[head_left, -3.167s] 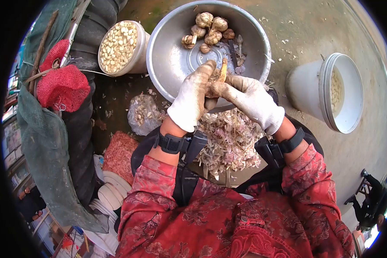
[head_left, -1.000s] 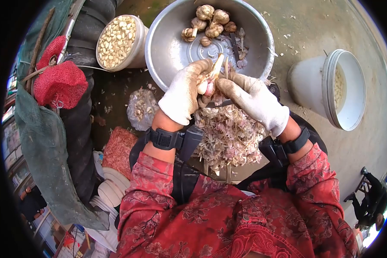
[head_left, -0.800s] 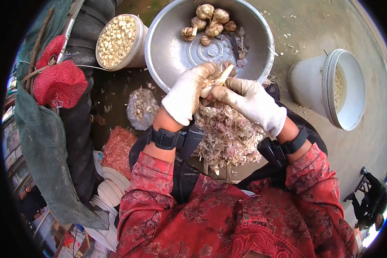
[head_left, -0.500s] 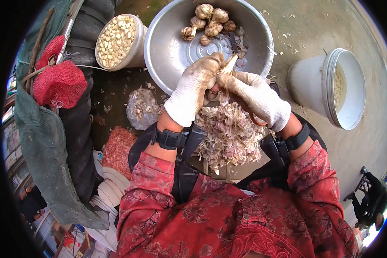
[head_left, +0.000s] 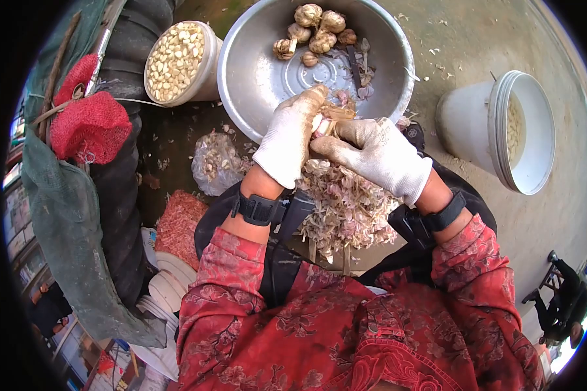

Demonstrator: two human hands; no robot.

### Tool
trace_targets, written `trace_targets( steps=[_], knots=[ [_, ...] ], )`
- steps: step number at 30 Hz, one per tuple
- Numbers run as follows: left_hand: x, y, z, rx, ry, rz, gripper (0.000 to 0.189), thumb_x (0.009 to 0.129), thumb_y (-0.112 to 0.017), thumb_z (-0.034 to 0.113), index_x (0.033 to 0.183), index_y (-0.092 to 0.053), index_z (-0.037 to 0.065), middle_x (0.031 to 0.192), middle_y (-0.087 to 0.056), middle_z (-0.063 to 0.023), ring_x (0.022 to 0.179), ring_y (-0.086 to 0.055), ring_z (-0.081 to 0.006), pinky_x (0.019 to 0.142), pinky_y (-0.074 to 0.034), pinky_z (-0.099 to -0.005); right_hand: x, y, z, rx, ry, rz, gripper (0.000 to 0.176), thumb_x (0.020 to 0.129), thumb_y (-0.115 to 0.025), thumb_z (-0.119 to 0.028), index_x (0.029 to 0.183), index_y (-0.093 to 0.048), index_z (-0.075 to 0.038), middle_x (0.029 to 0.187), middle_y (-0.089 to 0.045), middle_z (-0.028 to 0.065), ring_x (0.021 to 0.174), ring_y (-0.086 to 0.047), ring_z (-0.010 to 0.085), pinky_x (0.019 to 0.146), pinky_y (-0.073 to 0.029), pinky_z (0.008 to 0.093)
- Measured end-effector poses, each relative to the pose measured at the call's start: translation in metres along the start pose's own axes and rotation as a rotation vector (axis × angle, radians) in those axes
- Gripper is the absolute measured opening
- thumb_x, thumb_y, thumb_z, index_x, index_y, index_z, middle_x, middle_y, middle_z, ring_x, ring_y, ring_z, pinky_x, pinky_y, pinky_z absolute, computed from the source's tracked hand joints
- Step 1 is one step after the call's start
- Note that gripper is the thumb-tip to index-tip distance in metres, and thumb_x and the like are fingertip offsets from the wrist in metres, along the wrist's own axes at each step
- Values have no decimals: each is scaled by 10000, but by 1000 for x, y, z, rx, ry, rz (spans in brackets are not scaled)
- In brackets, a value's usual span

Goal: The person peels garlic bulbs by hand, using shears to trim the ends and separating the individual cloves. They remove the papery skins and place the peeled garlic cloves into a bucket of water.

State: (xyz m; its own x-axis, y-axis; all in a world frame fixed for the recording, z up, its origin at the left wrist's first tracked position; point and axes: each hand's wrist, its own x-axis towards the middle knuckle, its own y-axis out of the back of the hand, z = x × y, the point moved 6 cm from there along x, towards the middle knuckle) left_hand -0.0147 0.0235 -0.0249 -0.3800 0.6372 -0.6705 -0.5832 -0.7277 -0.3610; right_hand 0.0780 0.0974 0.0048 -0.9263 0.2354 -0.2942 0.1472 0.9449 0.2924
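Note:
My left hand (head_left: 288, 140), in a white knitted glove soiled at the fingers, is closed round a partly peeled garlic bulb (head_left: 326, 121) at the near rim of a metal basin (head_left: 251, 85). From the other side my right hand (head_left: 377, 155), gloved alike, pinches the same garlic with thumb and fingers. My fingers hide much of it. Several whole garlic bulbs (head_left: 322, 42) lie at the far side of the basin, beside a dark flat strip (head_left: 354, 66) and loose skins. Below my hands is a heap of garlic skins (head_left: 349, 212).
A white tub of peeled cloves (head_left: 176, 62) stands left of the basin. To the right, a white bucket (head_left: 466, 120) has cloves inside. A clear plastic bag (head_left: 216, 163), red mesh sack (head_left: 179, 225) and dark ribbed tube (head_left: 114, 195) are at left. A person (head_left: 561, 300) sits far right.
My right hand has turned and moved slightly down and left, with its thumb now pointing left. The brown loop under it is no longer visible. The garlic's long stem no longer points up.

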Motion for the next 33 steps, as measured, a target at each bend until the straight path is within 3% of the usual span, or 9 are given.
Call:
trace_targets(
  steps=[4,5,7,10,12,15,25,28,33],
  knots=[
    [11,12,3,89,-33,57,297,960,-489,299,1035,-589,31,843,-634,-50,657,-580,-103,554,-479,-217,-5,-10,-2,-179,97,-73,322,853,-619,-411,914,-694,-103,784,-655,155,753,-637,322,676,-500,389],
    [16,16,7,-26,-18,66,320,966,-469,310,1032,-582,18,836,-642,-75,591,-567,-100,476,-442,-195,-8,-17,-6,-370,50,-207,310,854,-608,-413,904,-699,-121,798,-659,143,760,-638,317,683,-497,402],
    [21,29,19,-95,-7,-72,388,982,-412,351,1042,-563,-2,791,-653,-140,427,-511,-86,315,-322,-139,-13,-34,6,-295,180,-145,332,856,-603,-426,914,-699,-112,802,-659,146,761,-639,311,685,-496,394],
    [6,18,27,-25,-9,60,399,983,-400,378,1052,-566,21,729,-648,-120,450,-527,-78,328,-333,-139,-5,-22,19,5,-74,-127,370,870,-610,-437,980,-696,-94,758,-664,107,694,-640,211,668,-492,329],
    [5,19,24,-55,28,68,353,980,-411,372,1020,-576,63,709,-639,-83,489,-550,-86,346,-358,-161,1,-3,16,237,-226,-57,323,882,-645,-324,1029,-677,-38,737,-650,4,695,-572,62,652,-475,249],
    [7,15,19,-57,7,-46,294,963,-456,369,986,-573,100,735,-637,-49,521,-578,-133,400,-421,-242,2,6,13,567,-193,45,379,924,-590,-325,1097,-634,8,889,-666,23,784,-592,94,727,-482,250],
    [6,12,10,-66,34,46,247,942,-506,372,985,-576,139,768,-624,-11,519,-563,-123,388,-399,-240,3,11,21,337,-107,107,357,952,-519,-324,1104,-635,-21,937,-685,130,873,-639,155,794,-485,299],
    [4,11,9,-76,0,53,294,961,-490,341,892,-576,68,716,-576,-19,532,-498,-101,459,-397,-234,1,11,17,281,-107,140,360,951,-520,-320,1110,-630,-17,925,-690,137,861,-653,176,784,-493,308],
    [1,-1,4,-120,13,32,247,962,-498,296,997,-588,68,750,-591,-12,587,-544,-93,480,-439,-224,-2,9,10,355,-71,72,362,952,-528,-328,1092,-641,-14,911,-698,102,833,-646,132,759,-496,283]
  ],
)
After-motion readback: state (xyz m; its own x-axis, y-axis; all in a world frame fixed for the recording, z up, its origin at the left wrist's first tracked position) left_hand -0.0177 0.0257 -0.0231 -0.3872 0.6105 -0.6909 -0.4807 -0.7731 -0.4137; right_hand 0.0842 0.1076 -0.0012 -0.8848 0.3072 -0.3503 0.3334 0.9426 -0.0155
